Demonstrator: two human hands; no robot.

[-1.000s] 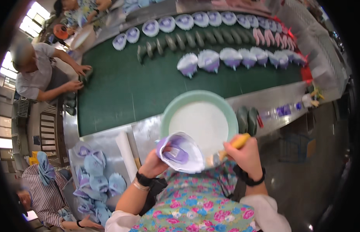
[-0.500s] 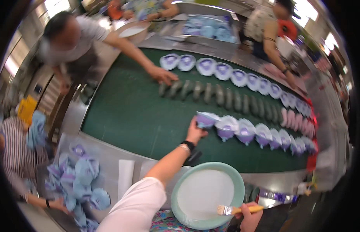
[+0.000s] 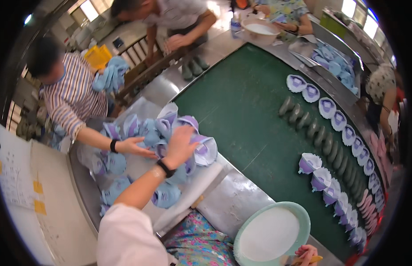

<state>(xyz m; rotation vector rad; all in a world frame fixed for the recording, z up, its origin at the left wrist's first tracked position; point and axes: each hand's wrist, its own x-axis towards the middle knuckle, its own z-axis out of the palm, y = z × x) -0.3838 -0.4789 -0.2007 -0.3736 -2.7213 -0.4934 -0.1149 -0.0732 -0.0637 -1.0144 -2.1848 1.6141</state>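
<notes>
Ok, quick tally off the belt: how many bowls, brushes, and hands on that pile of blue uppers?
Bowls: 2, the pale green bowl and the white bowl.
Brushes: 1, the brush in the right hand.
Hands on the pile: 2, the left hand and a co-worker's hand.
Total: 5.

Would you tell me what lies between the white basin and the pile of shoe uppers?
In the head view, bare metal table edge separates the basin from the pile.
</notes>
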